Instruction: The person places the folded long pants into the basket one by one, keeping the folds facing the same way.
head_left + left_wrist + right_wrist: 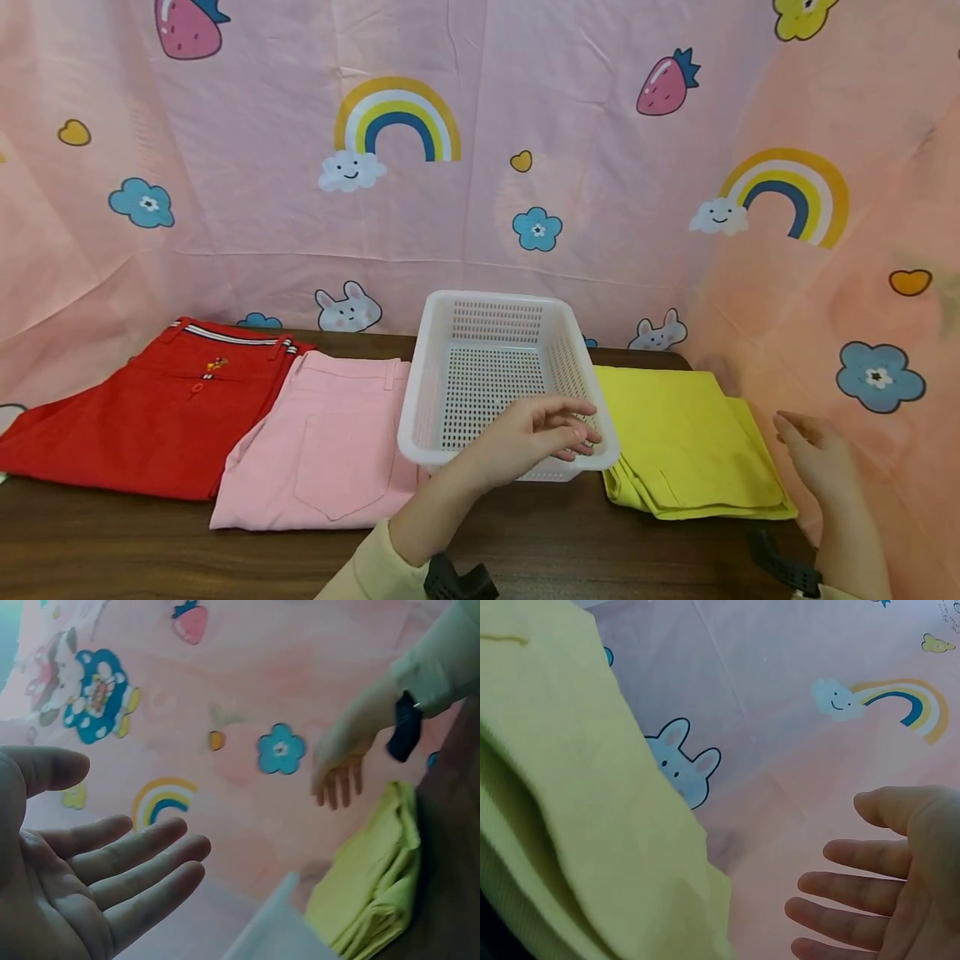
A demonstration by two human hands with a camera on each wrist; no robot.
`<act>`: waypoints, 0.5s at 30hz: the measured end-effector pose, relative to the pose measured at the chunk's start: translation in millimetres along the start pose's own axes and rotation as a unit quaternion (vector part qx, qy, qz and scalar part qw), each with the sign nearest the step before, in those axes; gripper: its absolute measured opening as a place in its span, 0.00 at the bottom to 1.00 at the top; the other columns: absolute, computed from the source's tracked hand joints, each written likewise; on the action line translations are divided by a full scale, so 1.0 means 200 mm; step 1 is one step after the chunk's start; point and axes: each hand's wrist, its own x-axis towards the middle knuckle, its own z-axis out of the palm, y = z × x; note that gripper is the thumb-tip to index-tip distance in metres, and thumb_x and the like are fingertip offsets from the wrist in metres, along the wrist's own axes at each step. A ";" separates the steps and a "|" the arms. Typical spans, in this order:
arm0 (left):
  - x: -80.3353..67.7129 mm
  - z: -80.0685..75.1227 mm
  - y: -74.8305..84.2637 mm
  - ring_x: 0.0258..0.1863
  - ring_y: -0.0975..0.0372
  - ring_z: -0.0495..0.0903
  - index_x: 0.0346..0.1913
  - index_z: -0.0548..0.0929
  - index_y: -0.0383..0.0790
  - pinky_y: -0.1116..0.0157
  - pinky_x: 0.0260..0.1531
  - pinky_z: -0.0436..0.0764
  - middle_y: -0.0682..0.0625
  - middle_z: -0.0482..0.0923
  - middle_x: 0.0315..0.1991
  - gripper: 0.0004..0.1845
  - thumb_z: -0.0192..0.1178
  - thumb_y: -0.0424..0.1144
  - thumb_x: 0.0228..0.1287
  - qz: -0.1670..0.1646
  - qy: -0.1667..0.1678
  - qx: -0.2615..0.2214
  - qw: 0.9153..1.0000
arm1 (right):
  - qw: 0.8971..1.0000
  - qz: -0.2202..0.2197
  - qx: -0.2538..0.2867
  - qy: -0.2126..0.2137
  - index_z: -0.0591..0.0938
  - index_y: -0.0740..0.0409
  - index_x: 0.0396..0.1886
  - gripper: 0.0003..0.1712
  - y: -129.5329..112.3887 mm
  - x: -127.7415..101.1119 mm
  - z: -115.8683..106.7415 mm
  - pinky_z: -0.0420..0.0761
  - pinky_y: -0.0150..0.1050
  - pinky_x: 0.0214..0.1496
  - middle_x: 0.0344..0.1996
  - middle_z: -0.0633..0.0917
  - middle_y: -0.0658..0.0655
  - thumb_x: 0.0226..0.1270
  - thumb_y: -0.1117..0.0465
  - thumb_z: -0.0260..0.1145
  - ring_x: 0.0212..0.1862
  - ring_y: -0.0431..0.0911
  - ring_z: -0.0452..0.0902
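Observation:
My left hand (528, 437) hovers over the front right part of a white plastic basket (427, 375), fingers relaxed and holding nothing. In the left wrist view its fingers (150, 862) are spread apart. My right hand (817, 454) is off the right side of folded yellow trousers (686, 433), apart from them. The right wrist view shows that hand's fingers (847, 885) straight, with nothing in them, and the yellow cloth (592, 780) to their left. The yellow trousers lie close against the basket's right side.
Folded pink trousers (345, 450) lie left of the basket, partly against it. Red trousers (172, 408) lie further left. All rest on a dark wooden table (150, 542). A patterned pink cloth (585, 183) hangs behind and along the right side.

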 end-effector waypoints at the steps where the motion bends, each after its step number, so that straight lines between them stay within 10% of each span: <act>1: 0.00 0.02 -0.01 0.45 0.55 0.82 0.60 0.73 0.27 0.61 0.43 0.81 0.37 0.81 0.47 0.18 0.53 0.31 0.70 -0.006 -0.006 -0.003 1.000 | 1.000 -0.006 -0.001 0.000 0.60 0.79 0.66 0.39 0.01 0.00 0.00 0.66 0.69 0.51 0.57 0.66 0.81 0.77 0.45 0.41 0.56 0.74 0.62; 15: 0.02 0.23 -0.13 0.41 0.69 0.80 0.62 0.72 0.29 0.68 0.40 0.80 0.45 0.82 0.48 0.22 0.56 0.32 0.66 -0.076 -0.045 0.001 0.996 | 0.999 0.000 0.005 -0.049 0.57 0.85 0.64 0.40 0.08 0.03 0.02 0.63 0.68 0.56 0.62 0.56 0.84 0.78 0.47 0.40 0.60 0.75 0.56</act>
